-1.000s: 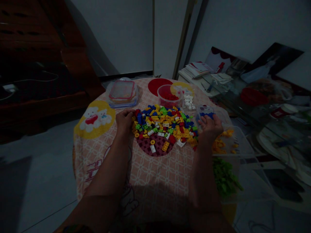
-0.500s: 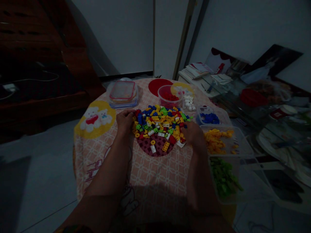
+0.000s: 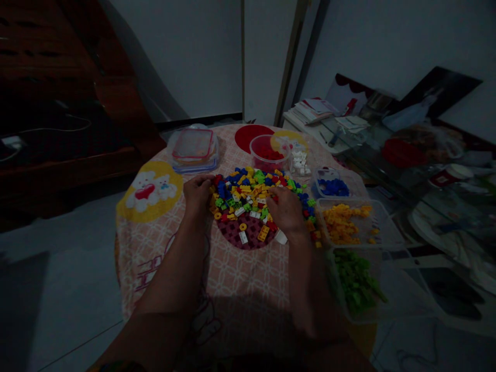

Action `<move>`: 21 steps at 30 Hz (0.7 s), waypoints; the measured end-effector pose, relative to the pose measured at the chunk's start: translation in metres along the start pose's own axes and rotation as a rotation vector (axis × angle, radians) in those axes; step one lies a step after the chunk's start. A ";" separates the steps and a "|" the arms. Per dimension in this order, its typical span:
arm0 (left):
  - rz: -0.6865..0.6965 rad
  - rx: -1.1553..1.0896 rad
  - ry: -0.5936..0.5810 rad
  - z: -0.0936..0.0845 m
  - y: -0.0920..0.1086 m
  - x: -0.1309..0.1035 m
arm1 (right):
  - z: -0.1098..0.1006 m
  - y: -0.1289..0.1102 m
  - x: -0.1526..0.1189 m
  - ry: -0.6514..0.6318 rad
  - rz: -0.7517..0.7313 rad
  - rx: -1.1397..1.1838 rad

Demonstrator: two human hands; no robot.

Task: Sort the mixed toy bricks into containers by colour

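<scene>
A heap of mixed building bricks (image 3: 248,194) in yellow, blue, green, red and white lies on the patterned cloth. At the heap's left edge rests my left hand (image 3: 197,194), its fingers bent against the bricks; their tips are too dark to tell whether anything is held. My right hand (image 3: 285,206) reaches over the right part of the heap, fingers curled down among yellow and red bricks, the fingertips partly hidden. Nearest me lie a loose white brick (image 3: 243,237), a yellow brick (image 3: 263,233) and a yellow ring (image 3: 243,227).
Behind the heap are a round tub of red bricks (image 3: 268,153), white pieces (image 3: 299,163) and stacked lidded boxes (image 3: 194,150). Along the right stand boxes with blue (image 3: 333,187), yellow (image 3: 343,223) and green bricks (image 3: 356,281). A cluttered glass table (image 3: 372,160) stands beyond.
My right hand has moved left from the heap's right edge onto the bricks, uncovering blue, green and yellow bricks at the right. My left hand has stayed nearly in place.
</scene>
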State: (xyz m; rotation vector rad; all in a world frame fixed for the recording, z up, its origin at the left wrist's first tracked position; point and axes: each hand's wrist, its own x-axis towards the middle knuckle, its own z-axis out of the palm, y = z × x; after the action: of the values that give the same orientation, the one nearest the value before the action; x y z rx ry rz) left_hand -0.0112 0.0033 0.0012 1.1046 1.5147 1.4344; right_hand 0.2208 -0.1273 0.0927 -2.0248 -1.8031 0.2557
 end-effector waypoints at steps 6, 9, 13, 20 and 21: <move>-0.006 -0.008 0.013 0.003 -0.005 0.003 | -0.019 0.050 -0.007 0.115 0.104 -0.141; -0.008 -0.018 0.020 0.003 -0.009 0.006 | -0.021 0.062 -0.008 0.073 0.160 -0.258; -0.006 -0.019 0.015 0.003 -0.010 0.007 | -0.019 0.058 -0.004 -0.127 0.178 -0.277; 0.004 -0.011 0.006 0.003 -0.008 0.006 | -0.019 0.035 0.002 -0.131 0.005 -0.042; 0.009 0.003 0.013 0.003 -0.009 0.006 | -0.020 0.032 0.002 -0.132 -0.010 0.001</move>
State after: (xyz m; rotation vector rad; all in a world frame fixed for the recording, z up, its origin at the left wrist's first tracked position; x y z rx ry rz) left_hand -0.0116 0.0102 -0.0077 1.1067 1.5232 1.4484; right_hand 0.2574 -0.1317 0.0972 -2.0406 -1.8903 0.3962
